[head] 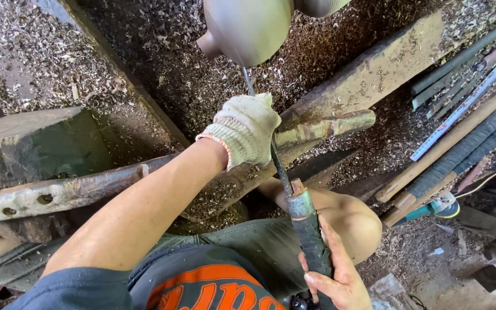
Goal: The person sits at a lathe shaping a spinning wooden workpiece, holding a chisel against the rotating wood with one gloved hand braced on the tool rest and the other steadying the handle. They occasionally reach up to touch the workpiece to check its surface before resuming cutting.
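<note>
A round, smooth wooden piece [248, 26] sits at the top centre. A long turning tool [276, 166] with a thin steel shaft reaches up to its underside. My left hand [247, 131], in a pale knitted glove, is closed over the shaft where it crosses a worn wooden rest bar [322, 129]. My bare right hand [334, 270] grips the tool's dark wrapped handle [311, 235] low in the view, by my bent knee [351, 221].
Wood shavings [202, 80] cover the ground and beams. A metal bar with holes [41, 198] runs across the left. Several long-handled tools [466, 132] lie stacked at the right. A heavy timber block [35, 143] stands at the left.
</note>
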